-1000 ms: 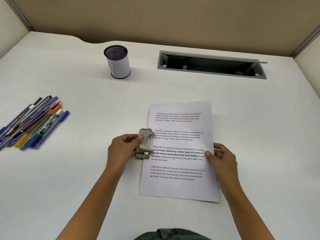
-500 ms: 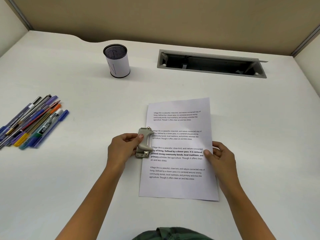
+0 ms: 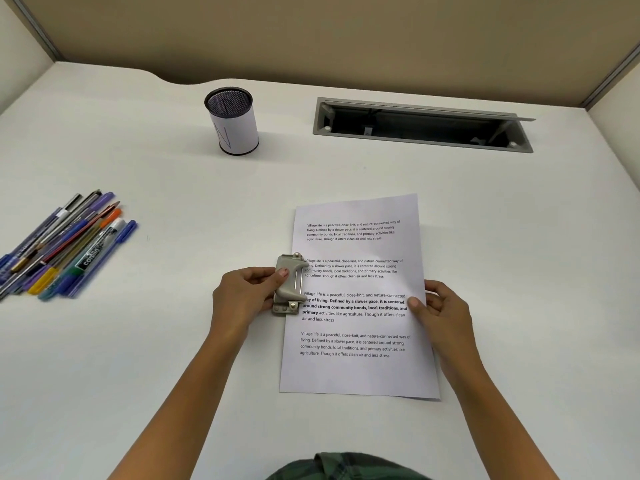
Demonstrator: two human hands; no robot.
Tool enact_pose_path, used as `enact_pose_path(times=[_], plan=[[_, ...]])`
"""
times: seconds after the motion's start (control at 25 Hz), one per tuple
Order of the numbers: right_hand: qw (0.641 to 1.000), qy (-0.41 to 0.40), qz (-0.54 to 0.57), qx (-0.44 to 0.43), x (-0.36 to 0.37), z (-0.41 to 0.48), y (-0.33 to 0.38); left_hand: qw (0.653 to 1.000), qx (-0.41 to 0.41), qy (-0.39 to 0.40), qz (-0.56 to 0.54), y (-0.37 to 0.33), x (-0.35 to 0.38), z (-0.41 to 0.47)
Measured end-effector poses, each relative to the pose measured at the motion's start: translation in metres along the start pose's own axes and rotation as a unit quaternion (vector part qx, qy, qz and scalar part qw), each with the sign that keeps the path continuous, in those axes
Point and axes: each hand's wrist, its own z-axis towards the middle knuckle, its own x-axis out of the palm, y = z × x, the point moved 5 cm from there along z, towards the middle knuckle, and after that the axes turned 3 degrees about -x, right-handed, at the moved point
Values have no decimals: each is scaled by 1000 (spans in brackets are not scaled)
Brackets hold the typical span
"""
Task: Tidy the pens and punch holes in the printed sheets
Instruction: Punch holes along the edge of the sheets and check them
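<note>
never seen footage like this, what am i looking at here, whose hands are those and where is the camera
There is no machine here: a person works with bare hands, and the one camera sits on their head, looking forward and down at a white desk.

The left hand grips a small grey hole punch set on the left edge of a printed sheet. The right hand pinches the sheet's right edge to hold it steady.

Far left lies a loose bunch of pens, not yet tidied. At the back stands a mesh pen cup, which looks empty, and beside it an open cable slot in the desk.
</note>
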Motion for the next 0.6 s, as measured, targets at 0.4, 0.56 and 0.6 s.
enact_pose_path(times=[0.4,0.56,0.6], plan=[[996,10,-83,-22,2,2,11,999,-4,-11,38,-7,-4,-4],[995,27,-95,-13,0,5,13,996,7,-37,81,-11,-2,-3],[995,30,-93,-9,0,5,12,995,4,-42,95,-13,-2,-2]])
